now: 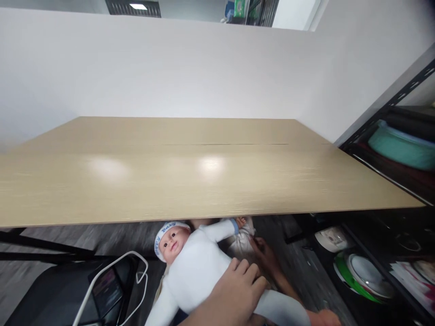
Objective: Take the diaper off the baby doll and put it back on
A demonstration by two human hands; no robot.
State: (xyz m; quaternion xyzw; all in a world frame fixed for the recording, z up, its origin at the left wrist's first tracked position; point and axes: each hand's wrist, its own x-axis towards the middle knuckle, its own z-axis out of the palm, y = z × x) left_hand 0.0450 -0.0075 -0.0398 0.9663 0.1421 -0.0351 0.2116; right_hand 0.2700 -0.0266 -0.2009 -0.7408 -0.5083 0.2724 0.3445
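A baby doll (pixel 204 271) in a white suit lies on its back, tilted, below the front edge of the table. Its white cap has blue lettering, and one arm stretches toward the right. My left hand (pixel 239 283) rests across the doll's lower body, with its fingers curled over the far side. Lower down, beyond the doll, my right hand (pixel 264 251) has its fingertips at a white crumpled item (pixel 241 240), either cloth or a bag. The doll's outstretched arm partly covers that item, so its kind is unclear.
A wood-coloured tabletop (pixel 210 181) spans the view before a white wall (pixel 190 68). At lower left, a phone (pixel 107 290) and white cable (pixel 98 276) lie on a black seat (pixel 47 294). Dark shelves at right hold a teal basin (pixel 404 145) and a green-rimmed round container (pixel 360 276).
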